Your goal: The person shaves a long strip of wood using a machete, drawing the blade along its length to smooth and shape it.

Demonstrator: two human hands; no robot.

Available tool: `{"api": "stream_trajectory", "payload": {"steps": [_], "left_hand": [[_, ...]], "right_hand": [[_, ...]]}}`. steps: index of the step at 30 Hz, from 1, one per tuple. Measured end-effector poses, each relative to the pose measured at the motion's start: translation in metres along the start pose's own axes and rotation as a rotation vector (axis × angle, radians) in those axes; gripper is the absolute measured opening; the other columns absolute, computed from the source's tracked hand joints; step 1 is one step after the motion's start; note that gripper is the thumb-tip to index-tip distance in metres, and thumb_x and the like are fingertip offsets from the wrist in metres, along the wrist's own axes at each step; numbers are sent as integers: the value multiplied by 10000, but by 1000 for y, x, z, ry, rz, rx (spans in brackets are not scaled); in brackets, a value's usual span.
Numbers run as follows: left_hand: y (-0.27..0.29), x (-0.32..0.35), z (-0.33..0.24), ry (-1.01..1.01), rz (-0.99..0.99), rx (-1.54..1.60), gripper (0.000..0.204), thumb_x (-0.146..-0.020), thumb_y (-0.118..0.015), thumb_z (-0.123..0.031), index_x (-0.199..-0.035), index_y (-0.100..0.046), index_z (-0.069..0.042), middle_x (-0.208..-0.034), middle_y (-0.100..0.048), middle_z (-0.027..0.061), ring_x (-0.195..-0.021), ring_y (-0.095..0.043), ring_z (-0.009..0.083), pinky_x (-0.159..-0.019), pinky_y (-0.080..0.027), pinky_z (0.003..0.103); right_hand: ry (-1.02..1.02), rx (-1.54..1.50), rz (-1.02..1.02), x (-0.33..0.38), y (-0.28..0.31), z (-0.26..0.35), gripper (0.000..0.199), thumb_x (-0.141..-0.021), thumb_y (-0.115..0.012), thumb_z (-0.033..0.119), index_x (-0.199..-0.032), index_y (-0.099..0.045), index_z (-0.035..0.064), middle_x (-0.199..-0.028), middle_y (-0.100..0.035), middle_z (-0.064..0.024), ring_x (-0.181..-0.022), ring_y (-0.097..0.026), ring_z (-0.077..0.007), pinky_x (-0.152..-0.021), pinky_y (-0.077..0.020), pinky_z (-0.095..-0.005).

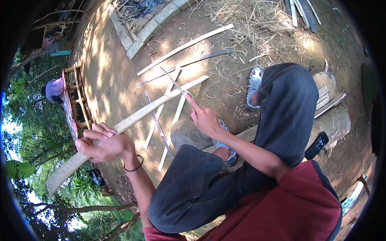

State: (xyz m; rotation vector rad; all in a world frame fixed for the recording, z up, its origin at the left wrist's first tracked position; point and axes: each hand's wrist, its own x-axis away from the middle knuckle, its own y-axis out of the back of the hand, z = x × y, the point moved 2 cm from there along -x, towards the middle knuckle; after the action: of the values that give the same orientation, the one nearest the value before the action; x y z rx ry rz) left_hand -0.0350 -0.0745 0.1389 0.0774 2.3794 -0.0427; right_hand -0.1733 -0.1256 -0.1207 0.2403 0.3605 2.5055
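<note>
My left hand (pixel 105 142) is wrapped round a long, pale bamboo strip (pixel 140 114), which slants from the lower left up toward the middle. In my right hand (pixel 206 121) is a thin-bladed knife (pixel 172 81). Its blade points up and to the left and crosses near the strip's far end; whether the edge bites into it I cannot tell. My right index finger lies along the knife near the blade, and the other fingers are curled round the handle, mostly hidden. Under the strip, several narrower slats (pixel 162 107) lie crossed on the ground.
A pale strip (pixel 185 49) and a dark one (pixel 207 56) lie farther off. A grey rock (pixel 188 134) stands by my feet. Shavings (pixel 249 24) are heaped beyond, beside a brick-edged fire pit (pixel 159 22). A log (pixel 335 122) is at right with a black object (pixel 317 145).
</note>
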Motion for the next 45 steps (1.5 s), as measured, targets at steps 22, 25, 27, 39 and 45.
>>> {"api": "stream_trajectory", "payload": {"steps": [22, 25, 27, 39, 45], "left_hand": [[23, -12, 10, -33, 43, 202, 443, -968, -341, -517, -767, -351, -123, -474, -291, 25, -378, -268, 117, -337, -268, 215], [23, -11, 17, -49, 35, 172, 462, -966, -337, -536, -782, -357, -114, -470, -312, 35, -372, -269, 121, -338, -277, 215], [24, -13, 25, -71, 43, 208, 501, -963, -324, -569, -793, -361, -99, -466, -329, 44, -364, -274, 126, -337, -282, 222], [13, -5, 14, -170, -84, -74, 547, -988, -263, -651, -802, -276, -136, -501, -215, 5, -400, -192, 112, -363, -211, 226], [16, -6, 17, -196, -140, -171, 558, -983, -257, -664, -770, -245, -149, -493, -182, 1, -401, -156, 115, -351, -195, 243]], "right_hand": [[73, -117, 0, 10, -4, 14, 678, -901, -523, 47, -1524, -306, 203, -609, -579, -197, -521, -586, -355, -556, -454, -477], [12, -57, 2, -2, -14, -34, 670, -904, -516, 49, -1523, -304, 193, -595, -573, -195, -512, -586, -355, -554, -454, -480], [18, -68, -19, -10, -16, -49, 665, -907, -511, 50, -1524, -302, 186, -588, -567, -194, -509, -586, -355, -550, -453, -480], [126, -56, -46, 0, -16, -15, 648, -917, -528, 72, -1516, -324, 211, -604, -578, -178, -514, -583, -350, -531, -449, -466], [7, -75, 34, -2, -11, -5, 669, -905, -535, 62, -1519, -323, 223, -606, -572, -187, -523, -582, -351, -545, -453, -477]]}}
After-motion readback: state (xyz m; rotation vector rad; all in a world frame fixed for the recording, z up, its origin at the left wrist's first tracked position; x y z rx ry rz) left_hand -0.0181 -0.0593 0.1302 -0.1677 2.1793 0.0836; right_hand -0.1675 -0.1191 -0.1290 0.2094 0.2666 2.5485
